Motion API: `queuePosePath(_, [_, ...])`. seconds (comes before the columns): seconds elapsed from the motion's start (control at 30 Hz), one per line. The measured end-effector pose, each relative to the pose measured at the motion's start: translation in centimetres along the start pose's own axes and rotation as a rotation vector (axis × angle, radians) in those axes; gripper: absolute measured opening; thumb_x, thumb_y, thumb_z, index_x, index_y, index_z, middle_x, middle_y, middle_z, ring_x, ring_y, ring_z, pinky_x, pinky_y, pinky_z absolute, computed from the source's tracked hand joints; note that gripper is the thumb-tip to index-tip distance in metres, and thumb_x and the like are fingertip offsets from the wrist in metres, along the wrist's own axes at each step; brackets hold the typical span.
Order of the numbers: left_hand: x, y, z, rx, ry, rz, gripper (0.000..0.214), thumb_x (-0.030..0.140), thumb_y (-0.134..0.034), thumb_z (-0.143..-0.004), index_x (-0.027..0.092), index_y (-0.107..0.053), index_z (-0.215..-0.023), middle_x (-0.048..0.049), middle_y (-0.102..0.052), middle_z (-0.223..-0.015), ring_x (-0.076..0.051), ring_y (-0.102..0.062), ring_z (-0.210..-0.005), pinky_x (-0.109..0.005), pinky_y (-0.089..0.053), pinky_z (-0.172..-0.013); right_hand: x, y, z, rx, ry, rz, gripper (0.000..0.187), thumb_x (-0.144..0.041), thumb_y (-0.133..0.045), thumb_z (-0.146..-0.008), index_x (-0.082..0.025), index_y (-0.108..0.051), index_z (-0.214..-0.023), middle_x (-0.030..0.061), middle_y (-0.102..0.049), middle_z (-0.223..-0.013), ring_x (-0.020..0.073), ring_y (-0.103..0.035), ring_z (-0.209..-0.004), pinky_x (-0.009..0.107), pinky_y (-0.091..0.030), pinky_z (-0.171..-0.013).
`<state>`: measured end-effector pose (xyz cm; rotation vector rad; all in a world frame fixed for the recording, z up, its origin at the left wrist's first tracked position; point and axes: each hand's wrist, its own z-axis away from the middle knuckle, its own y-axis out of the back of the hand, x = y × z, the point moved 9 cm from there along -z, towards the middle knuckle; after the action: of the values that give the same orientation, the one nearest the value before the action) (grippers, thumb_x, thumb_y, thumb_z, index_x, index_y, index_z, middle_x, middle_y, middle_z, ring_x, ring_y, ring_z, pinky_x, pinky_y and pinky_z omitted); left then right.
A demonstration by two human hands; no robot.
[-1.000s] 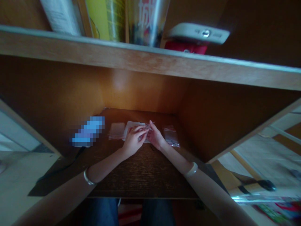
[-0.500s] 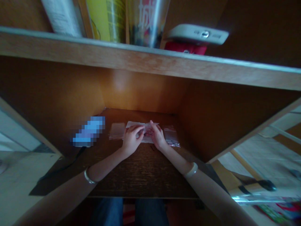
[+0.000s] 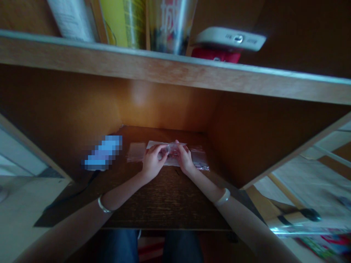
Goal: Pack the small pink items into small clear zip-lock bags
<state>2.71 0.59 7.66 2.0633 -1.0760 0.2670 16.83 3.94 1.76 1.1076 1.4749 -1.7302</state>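
Observation:
Between my two hands is a small clear plastic bag [image 3: 172,147]. My left hand [image 3: 153,161] pinches its left side with thumb and forefinger. At the bag's other side, my right hand [image 3: 185,159] is closed on it, thumb pointing up. Under the hands lies a whitish sheet or packet [image 3: 172,162], mostly covered by them. To the left a flat stack of clear plastic bags [image 3: 136,151] rests on the brown wooden desk [image 3: 159,204]. More clear bags [image 3: 200,159] lie just right of my right hand. Fine detail inside the held bag is blurred.
A blurred-out phone-like screen [image 3: 103,152] stands at the left, with a dark cable [image 3: 79,191] running from it. A wooden shelf edge [image 3: 164,69] crosses overhead, carrying containers and a white device [image 3: 233,38]. Wooden side panels [image 3: 271,138] enclose the desk space.
My hands stay almost in place; the clear bag between them has shifted slightly and shows more at the left fingertips. My legs below the desk have moved a little apart.

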Motion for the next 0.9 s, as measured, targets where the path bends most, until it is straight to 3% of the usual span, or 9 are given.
queuePosePath(0.13, [-0.8, -0.4, 0.0, -0.013, 0.060, 0.058, 0.024, 0.015, -0.061, -0.079, 0.020, -0.053, -0.101, -0.0047, -0.067, -0.098, -0.018, -0.065, -0.085, -0.037, -0.050, -0.083, -0.4, 0.9, -0.3, 0.085, 0.084, 0.079, 0.040, -0.046, -0.074, -0.062, -0.021, -0.052, -0.085, 0.0005, -0.062, -0.077, 0.0139, -0.057, -0.057, 0.027, -0.045, -0.049])
queuePosePath(0.27, [-1.3, -1.2, 0.2, -0.070, 0.077, 0.026, 0.043, 0.013, -0.062, -0.074, 0.019, -0.047, -0.114, -0.0069, -0.066, -0.103, -0.020, -0.065, -0.087, -0.038, -0.050, -0.084, -0.9, 1.7, -0.6, 0.130, 0.242, 0.189, 0.053, -0.042, -0.076, -0.060, -0.023, -0.049, -0.101, 0.0018, -0.062, -0.089, 0.0166, -0.060, -0.073, 0.029, -0.050, -0.062])
queuePosePath(0.47, [-2.0, -3.1, 0.7, -0.213, 0.073, -0.074, 0.035, 0.018, -0.061, -0.077, 0.018, -0.052, -0.111, -0.0091, -0.069, -0.104, -0.024, -0.066, -0.094, -0.038, -0.051, -0.085, -1.2, 1.0, -0.3, 0.013, 0.438, 0.374, 0.067, -0.037, -0.074, -0.064, -0.027, -0.041, -0.122, 0.0043, -0.057, -0.109, 0.0171, -0.057, -0.092, 0.033, -0.048, -0.083])
queuePosePath(0.6, [-2.3, -3.3, 0.7, -0.225, 0.068, -0.055, 0.025, 0.016, -0.059, -0.079, 0.016, -0.058, -0.104, -0.0104, -0.069, -0.104, -0.024, -0.066, -0.095, -0.038, -0.051, -0.085, -1.4, 0.4, 0.3, -0.043, 0.478, 0.417, 0.077, -0.035, -0.074, -0.065, -0.029, -0.036, -0.132, 0.0056, -0.056, -0.113, 0.0181, -0.057, -0.094, 0.032, -0.048, -0.080])
queuePosePath(0.77, [-2.3, -3.4, 0.6, -0.242, 0.051, -0.080, 0.020, 0.010, -0.057, -0.078, 0.017, -0.063, -0.096, -0.0089, -0.071, -0.095, -0.023, -0.067, -0.086, -0.037, -0.053, -0.080, -1.8, 0.0, 0.8, -0.055, 0.486, 0.422, 0.087, -0.036, -0.074, -0.066, -0.029, -0.028, -0.139, 0.0028, -0.060, -0.097, 0.0165, -0.058, -0.079, 0.031, -0.049, -0.072])
queuePosePath(0.9, [-2.3, -3.5, 0.6, -0.240, 0.043, -0.078, 0.018, 0.010, -0.056, -0.079, 0.018, -0.064, -0.093, -0.0067, -0.071, -0.091, -0.020, -0.067, -0.081, -0.034, -0.053, -0.078, -2.3, -0.4, 1.2, -0.071, 0.495, 0.453, 0.084, -0.036, -0.074, -0.065, -0.027, -0.033, -0.138, 0.0038, -0.060, -0.100, 0.0171, -0.058, -0.083, 0.031, -0.048, -0.073])
